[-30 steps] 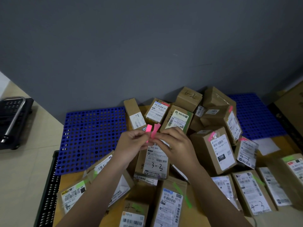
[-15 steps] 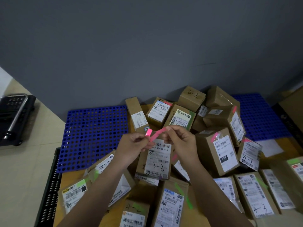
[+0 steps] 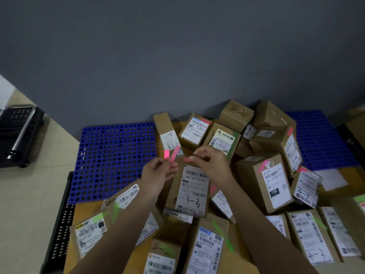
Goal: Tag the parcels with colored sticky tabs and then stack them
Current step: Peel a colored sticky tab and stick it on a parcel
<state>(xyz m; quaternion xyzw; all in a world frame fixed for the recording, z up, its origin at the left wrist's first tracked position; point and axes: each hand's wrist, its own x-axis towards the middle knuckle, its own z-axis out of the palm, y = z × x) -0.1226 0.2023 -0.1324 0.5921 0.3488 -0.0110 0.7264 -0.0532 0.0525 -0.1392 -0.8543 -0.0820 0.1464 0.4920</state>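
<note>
Both hands are raised over a heap of brown parcels. The left hand pinches a small pad of pink sticky tabs between thumb and fingers, the tabs sticking up past the fingertips. The right hand pinches one separate pink tab at its fingertips, fingers curled, just right of the pad and apart from it.

Directly below the hands stands a parcel marked 3-3, tilted upright, label facing the viewer. Right of it sits the 15H parcel with a pink tab already on its top corner. Far side of the heap, against the grey wall: a box marked 6-2. Near side: a parcel with a green tab and, at the near left, another green-tagged parcel.

The heap lies on a wooden surface. A blue perforated mat lies to the left, and another blue mat to the far right. A black device sits on the pale floor at far left.
</note>
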